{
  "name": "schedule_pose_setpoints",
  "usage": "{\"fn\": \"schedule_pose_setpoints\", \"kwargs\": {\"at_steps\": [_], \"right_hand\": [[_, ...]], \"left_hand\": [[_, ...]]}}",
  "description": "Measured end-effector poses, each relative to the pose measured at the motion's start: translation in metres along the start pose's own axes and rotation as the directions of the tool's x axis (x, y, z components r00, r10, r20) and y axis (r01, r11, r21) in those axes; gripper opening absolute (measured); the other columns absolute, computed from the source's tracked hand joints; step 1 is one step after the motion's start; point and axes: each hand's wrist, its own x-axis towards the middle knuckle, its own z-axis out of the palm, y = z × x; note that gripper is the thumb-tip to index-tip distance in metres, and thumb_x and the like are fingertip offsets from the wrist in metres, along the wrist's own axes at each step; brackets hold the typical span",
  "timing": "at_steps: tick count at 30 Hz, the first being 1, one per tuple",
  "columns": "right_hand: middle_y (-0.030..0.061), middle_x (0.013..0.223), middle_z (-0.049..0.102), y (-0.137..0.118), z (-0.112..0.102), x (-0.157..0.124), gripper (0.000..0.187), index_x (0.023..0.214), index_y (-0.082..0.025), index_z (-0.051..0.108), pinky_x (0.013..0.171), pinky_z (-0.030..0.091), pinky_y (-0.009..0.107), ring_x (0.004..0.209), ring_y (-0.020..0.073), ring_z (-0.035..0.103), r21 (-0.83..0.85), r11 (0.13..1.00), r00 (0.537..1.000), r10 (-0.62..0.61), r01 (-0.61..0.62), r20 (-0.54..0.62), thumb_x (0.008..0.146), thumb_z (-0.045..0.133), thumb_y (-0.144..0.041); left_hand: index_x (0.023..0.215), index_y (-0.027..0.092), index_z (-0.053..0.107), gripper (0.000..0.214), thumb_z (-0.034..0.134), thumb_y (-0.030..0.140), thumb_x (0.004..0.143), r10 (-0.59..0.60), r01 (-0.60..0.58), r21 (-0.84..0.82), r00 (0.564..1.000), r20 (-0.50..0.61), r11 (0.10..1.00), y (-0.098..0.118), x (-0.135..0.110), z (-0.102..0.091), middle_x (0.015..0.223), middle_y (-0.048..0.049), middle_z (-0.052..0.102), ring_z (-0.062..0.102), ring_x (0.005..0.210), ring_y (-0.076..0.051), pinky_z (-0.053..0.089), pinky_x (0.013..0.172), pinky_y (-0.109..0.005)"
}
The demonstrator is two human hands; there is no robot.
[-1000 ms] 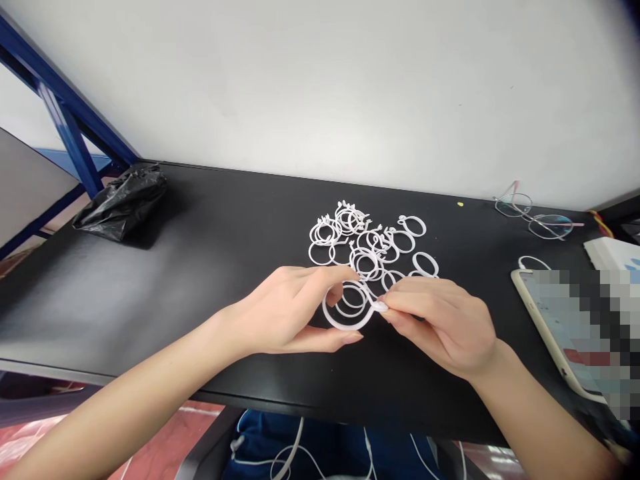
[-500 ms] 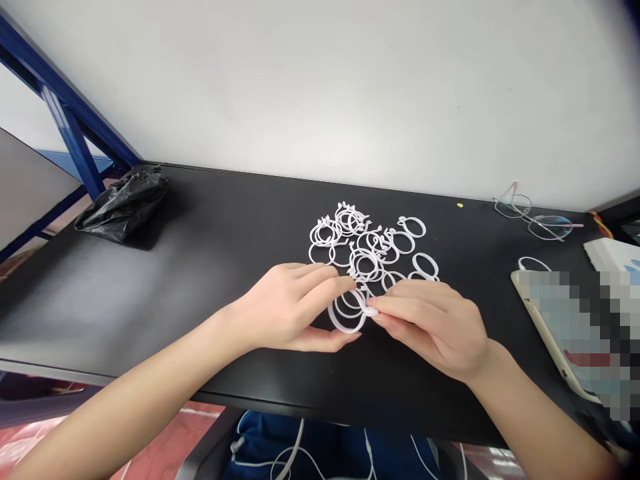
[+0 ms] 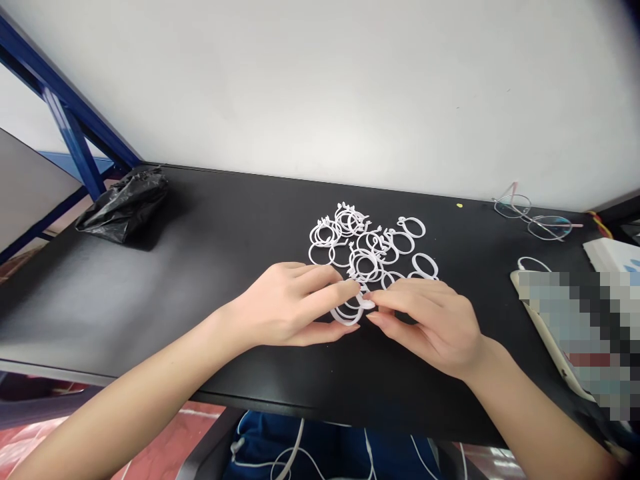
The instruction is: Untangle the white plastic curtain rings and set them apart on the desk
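Note:
White plastic curtain rings (image 3: pixel 367 263) with small eyelets lie in a loose heap on the black desk (image 3: pixel 210 220). At the heap's near edge, my left hand (image 3: pixel 303 303) has its fingers and thumb closed round a curtain ring (image 3: pixel 345 317). My right hand (image 3: pixel 430 320) comes in from the right, with its index fingertip on the tab of this ring and its thumb just below. A small gap shows between that thumb and finger. Fingertips partly hide the ring, and I cannot tell whether its tab is fastened.
A crumpled black plastic bag (image 3: pixel 125 203) lies at the desk's left end. Eyeglasses (image 3: pixel 533 217) rest near the wall at the right. A phone or tablet (image 3: pixel 555 340), partly blurred out, and a white box (image 3: pixel 613 257) are at the right edge. White cables (image 3: pixel 300 447) hang over my lap.
The ring between my hands has shifted slightly up and tilted. My right thumb and index finger have moved a little left and parted slightly. The heap has not moved.

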Motion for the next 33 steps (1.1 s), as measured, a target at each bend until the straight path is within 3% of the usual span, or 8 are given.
{"fn": "schedule_pose_setpoints", "kwargs": {"at_steps": [6, 8, 10, 13, 18, 22, 27, 33], "right_hand": [[-0.0025, 0.060, 0.061, 0.003, 0.000, 0.001, 0.006, 0.092, -0.016, 0.060, 0.055, 0.045, 0.021, 0.053, 0.0090, 0.055, -0.011, 1.000, 1.000, 0.008, -0.007, 0.007, 0.094, 0.058, -0.021], [-0.0023, 0.060, 0.061, 0.004, 0.001, 0.001, 0.007, 0.089, -0.016, 0.061, 0.055, 0.044, 0.021, 0.054, 0.0090, 0.055, -0.013, 1.000, 1.000, 0.009, -0.009, 0.021, 0.094, 0.059, -0.020], [-0.0023, 0.060, 0.060, 0.005, 0.002, 0.000, 0.009, 0.086, -0.015, 0.062, 0.054, 0.043, 0.021, 0.053, 0.0088, 0.055, -0.012, 1.000, 0.999, 0.016, -0.015, 0.051, 0.093, 0.060, -0.020], [-0.0030, 0.059, 0.058, 0.006, 0.004, -0.002, 0.013, 0.084, -0.015, 0.064, 0.053, 0.041, 0.022, 0.051, 0.0086, 0.053, -0.028, 0.997, 0.985, 0.080, -0.077, 0.155, 0.092, 0.062, -0.025], [-0.0043, 0.060, 0.057, 0.006, 0.005, -0.004, 0.013, 0.089, -0.017, 0.067, 0.050, 0.035, 0.022, 0.049, 0.0082, 0.049, -0.102, 0.967, 0.883, 0.254, -0.233, 0.394, 0.091, 0.064, -0.030], [-0.0043, 0.060, 0.058, 0.005, 0.006, -0.001, 0.010, 0.087, -0.018, 0.068, 0.051, 0.035, 0.023, 0.050, 0.0094, 0.051, -0.152, 0.950, 0.822, 0.313, -0.274, 0.475, 0.091, 0.061, -0.023], [-0.0030, 0.064, 0.062, 0.004, 0.007, 0.001, 0.018, 0.077, -0.018, 0.064, 0.052, 0.037, 0.023, 0.054, 0.0103, 0.055, -0.143, 0.943, 0.787, 0.330, -0.301, 0.521, 0.093, 0.056, -0.016], [-0.0011, 0.067, 0.064, 0.006, 0.008, -0.001, 0.023, 0.078, -0.018, 0.064, 0.053, 0.039, 0.023, 0.056, 0.0108, 0.057, -0.100, 0.953, 0.809, 0.295, -0.285, 0.508, 0.096, 0.051, -0.017]], "left_hand": [[0.103, 0.016, 0.052, 0.029, 0.054, 0.043, 0.093, 0.011, -0.014, 0.058, 0.998, 0.059, 0.998, -0.001, 0.002, -0.003, 0.069, 0.0009, 0.065, 0.054, 0.048, -0.010, 0.038, 0.047, -0.025], [0.098, 0.016, 0.053, 0.030, 0.051, 0.046, 0.093, -0.034, 0.027, 0.074, 0.995, 0.098, 0.997, -0.002, 0.001, -0.005, 0.061, 0.0027, 0.061, 0.051, 0.045, -0.010, 0.035, 0.046, -0.025], [0.095, 0.017, 0.054, 0.030, 0.049, 0.047, 0.094, -0.130, 0.114, 0.084, 0.968, 0.216, 0.990, -0.004, 0.000, -0.006, 0.056, 0.0040, 0.057, 0.050, 0.044, -0.011, 0.033, 0.047, -0.026], [0.094, 0.017, 0.056, 0.032, 0.047, 0.048, 0.093, -0.272, 0.238, 0.132, 0.871, 0.410, 0.962, -0.008, -0.002, -0.009, 0.054, 0.0040, 0.056, 0.052, 0.044, -0.013, 0.030, 0.047, -0.026], [0.089, 0.017, 0.056, 0.038, 0.045, 0.053, 0.092, -0.443, 0.334, 0.295, 0.731, 0.519, 0.895, -0.012, 0.000, -0.012, 0.057, 0.0006, 0.060, 0.058, 0.049, -0.017, 0.026, 0.048, -0.026], [0.084, 0.018, 0.055, 0.046, 0.043, 0.061, 0.090, -0.618, 0.411, 0.470, 0.612, 0.493, 0.781, -0.014, 0.005, -0.018, 0.055, -0.0017, 0.061, 0.063, 0.052, -0.021, 0.025, 0.048, -0.026], [0.088, 0.015, 0.056, 0.048, 0.037, 0.059, 0.093, -0.787, 0.499, 0.613, 0.457, 0.416, 0.613, -0.019, 0.000, -0.024, 0.066, -0.0097, 0.067, 0.068, 0.064, -0.030, 0.032, 0.049, -0.028], [0.099, 0.012, 0.054, 0.039, 0.033, 0.044, 0.094, -0.863, 0.517, 0.692, 0.338, 0.376, 0.504, -0.029, -0.009, -0.029, 0.072, -0.0164, 0.069, 0.070, 0.070, -0.036, 0.039, 0.051, -0.031]]}}
